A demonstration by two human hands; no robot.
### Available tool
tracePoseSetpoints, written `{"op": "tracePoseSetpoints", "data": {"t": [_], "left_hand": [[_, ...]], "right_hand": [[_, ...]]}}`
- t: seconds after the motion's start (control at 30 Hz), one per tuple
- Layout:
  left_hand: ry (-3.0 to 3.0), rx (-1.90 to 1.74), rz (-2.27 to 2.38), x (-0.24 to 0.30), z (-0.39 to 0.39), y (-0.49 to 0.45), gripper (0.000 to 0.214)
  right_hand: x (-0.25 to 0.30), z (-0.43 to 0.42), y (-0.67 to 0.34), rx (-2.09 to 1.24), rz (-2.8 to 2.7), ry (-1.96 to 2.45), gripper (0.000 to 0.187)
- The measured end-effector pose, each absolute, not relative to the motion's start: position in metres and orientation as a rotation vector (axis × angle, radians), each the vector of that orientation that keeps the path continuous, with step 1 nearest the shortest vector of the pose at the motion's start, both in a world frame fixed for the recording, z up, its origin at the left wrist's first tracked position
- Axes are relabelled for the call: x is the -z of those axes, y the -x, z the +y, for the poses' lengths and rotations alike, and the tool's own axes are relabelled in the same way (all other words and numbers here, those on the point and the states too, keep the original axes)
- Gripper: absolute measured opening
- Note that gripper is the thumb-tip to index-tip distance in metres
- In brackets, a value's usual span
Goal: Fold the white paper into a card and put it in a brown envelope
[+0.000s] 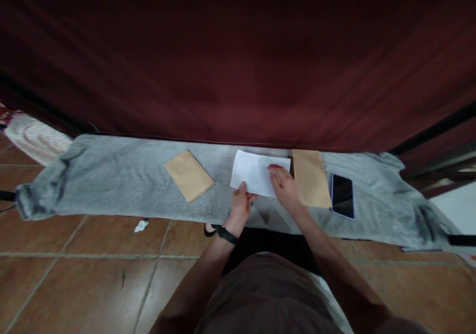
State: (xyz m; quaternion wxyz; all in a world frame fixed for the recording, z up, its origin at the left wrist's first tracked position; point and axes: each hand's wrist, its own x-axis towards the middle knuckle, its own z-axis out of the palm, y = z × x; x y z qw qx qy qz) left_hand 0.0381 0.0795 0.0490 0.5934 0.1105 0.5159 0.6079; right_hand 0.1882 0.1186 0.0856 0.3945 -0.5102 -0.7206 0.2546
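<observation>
A folded-looking white sheet of paper (253, 170) lies low over the grey cloth in front of me. My left hand (241, 202) grips its lower left edge, thumb on top and fingers beneath. On the right part of the sheet, my right hand (284, 182) has its fingers bent and pressed together at the paper; the fingertips are partly hidden. Just right of that hand lies a brown paper envelope (312, 177), close to the sheet's right edge. A second brown envelope (189, 175), thicker-looking, rests at an angle to the left of the sheet.
The grey cloth (111, 175) covers a long narrow surface, backed by a dark red upright panel (238, 76). A smartphone (342, 196) lies right of the envelope. On the tiled floor (104, 289) is a scrap of white paper (141, 226). Striped fabric (37, 135) shows far left.
</observation>
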Motion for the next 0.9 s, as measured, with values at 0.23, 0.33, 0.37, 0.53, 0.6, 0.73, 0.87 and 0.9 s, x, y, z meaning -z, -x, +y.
{"op": "tracePoseSetpoints", "data": {"t": [0.23, 0.33, 0.37, 0.53, 0.6, 0.73, 0.87, 0.9], "left_hand": [[-0.341, -1.415, 1.393, -0.021, 0.073, -0.031, 0.017], [-0.461, -1.415, 1.503, -0.023, 0.069, -0.018, 0.025], [-0.489, -1.439, 1.541, -0.025, 0.067, -0.013, 0.033], [-1.517, -1.164, 1.996, -0.031, 0.046, -0.005, 0.060], [-2.108, -0.746, 1.954, -0.027, 0.040, -0.012, 0.059], [-2.416, -0.419, 1.757, -0.014, 0.036, -0.022, 0.065], [-2.462, -0.386, 1.728, -0.010, 0.036, -0.011, 0.074], [-2.464, -0.384, 1.734, -0.010, 0.036, -0.007, 0.078]], "right_hand": [[-0.012, 0.090, -0.160, -0.359, -2.380, 1.454, 0.049], [-0.002, 0.089, -0.158, -0.284, -2.428, 1.458, 0.049], [0.000, 0.089, -0.157, -0.259, -2.438, 1.456, 0.049], [0.007, 0.088, -0.159, -0.198, -2.469, 1.449, 0.047], [0.009, 0.088, -0.161, -0.201, -2.509, 1.426, 0.049], [0.010, 0.088, -0.166, -0.212, -2.548, 1.422, 0.051], [0.011, 0.090, -0.168, -0.198, -2.568, 1.402, 0.051], [0.010, 0.090, -0.169, -0.189, -2.563, 1.399, 0.051]]}}
